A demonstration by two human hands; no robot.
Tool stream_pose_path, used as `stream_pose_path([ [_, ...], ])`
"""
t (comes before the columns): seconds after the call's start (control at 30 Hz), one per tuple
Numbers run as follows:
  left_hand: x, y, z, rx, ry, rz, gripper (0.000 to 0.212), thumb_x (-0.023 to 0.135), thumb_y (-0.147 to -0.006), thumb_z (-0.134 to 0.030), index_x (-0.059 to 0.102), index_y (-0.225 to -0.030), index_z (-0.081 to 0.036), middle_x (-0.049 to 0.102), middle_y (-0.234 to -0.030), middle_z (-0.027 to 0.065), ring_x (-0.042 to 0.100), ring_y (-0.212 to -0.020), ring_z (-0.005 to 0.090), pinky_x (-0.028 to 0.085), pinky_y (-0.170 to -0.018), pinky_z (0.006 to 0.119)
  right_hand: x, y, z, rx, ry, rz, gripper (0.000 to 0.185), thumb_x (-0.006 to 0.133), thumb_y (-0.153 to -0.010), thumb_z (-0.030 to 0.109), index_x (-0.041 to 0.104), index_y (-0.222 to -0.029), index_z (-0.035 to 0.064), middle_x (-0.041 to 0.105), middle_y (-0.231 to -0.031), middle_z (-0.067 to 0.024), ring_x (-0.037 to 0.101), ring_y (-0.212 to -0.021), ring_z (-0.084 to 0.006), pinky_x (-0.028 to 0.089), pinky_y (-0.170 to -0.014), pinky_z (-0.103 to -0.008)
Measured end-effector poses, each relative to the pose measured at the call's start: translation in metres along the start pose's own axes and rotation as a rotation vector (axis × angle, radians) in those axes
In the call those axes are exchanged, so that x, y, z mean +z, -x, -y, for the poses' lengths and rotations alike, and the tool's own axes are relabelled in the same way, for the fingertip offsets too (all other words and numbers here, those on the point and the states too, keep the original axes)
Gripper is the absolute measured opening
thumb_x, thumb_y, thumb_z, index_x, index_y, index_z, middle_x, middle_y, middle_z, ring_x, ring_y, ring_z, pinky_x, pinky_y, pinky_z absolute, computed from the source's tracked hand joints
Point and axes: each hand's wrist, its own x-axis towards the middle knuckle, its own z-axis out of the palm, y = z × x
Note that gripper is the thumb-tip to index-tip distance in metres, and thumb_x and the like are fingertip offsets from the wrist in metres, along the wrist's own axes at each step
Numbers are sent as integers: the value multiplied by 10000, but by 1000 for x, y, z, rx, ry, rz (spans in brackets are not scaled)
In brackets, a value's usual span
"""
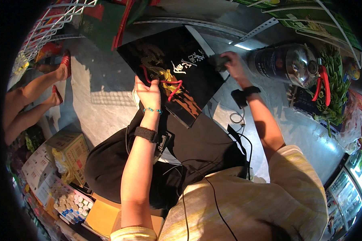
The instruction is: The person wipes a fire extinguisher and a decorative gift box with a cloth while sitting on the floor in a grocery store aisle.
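Observation:
A black gift box or carton (169, 45) with a gold dragon and pale lettering rests tilted over my knees. At its near left edge my left hand (147, 92) grips it, thumb on top. A red cord handle (176, 82) lies across the dragon print beside that thumb. My right hand (236, 67) holds a dark grey cloth (219, 62), slightly blurred, against or just over the box's right edge. Whether the cloth touches the box is hard to tell. The box's underside is hidden.
On the right lie a shiny metal canister (282, 64) with a red lever handle and bundled green leaves (331, 87). Another person's legs (37, 90) are at left. A cardboard carton (71, 150) stands below them. Thin cables (211, 183) hang over my lap. White wire racks (57, 21) edge the top.

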Motion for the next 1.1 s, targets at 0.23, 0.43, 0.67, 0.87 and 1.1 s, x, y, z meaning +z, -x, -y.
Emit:
stream_pose_path([
  [0.23,-10,1,4,42,-29,-58,445,546,-693,124,482,-1121,19,596,-1000,90,564,-893,157,426,-828,256,33,20,88,282,137,-12,269,550,-767,117,523,-1020,32,506,-984,-180,473,-942,-367,381,-857,-437],
  [0.43,-10,-2,10,80,-128,-19,441,577,-709,78,474,-1132,8,614,-975,93,576,-851,161,441,-795,255,28,118,64,572,15,193,377,534,-739,24,519,-1098,139,495,-1068,-194,491,-929,-407,431,-818,-453],
  [0.67,-18,2,2,-10,-125,-21,446,588,-725,69,464,-1148,-2,599,-1004,83,565,-869,154,432,-815,254,-22,65,46,433,32,-229,433,546,-686,-9,558,-1102,111,501,-1043,-208,491,-946,-394,426,-819,-413],
  [0.87,-6,-5,8,30,-202,-42,375,600,-703,42,511,-1066,13,610,-949,102,576,-832,181,442,-792,274,36,58,27,572,186,9,551,566,-716,31,462,-1235,184,451,-1126,-232,467,-992,-402,401,-868,-476],
  [1.1,-19,-6,13,91,-348,-38,402,607,-692,27,516,-1084,18,618,-942,129,594,-832,206,455,-788,290,-4,62,60,758,-67,247,478,537,-729,75,477,-1199,144,488,-1020,-228,529,-874,-427,471,-749,-463],
])
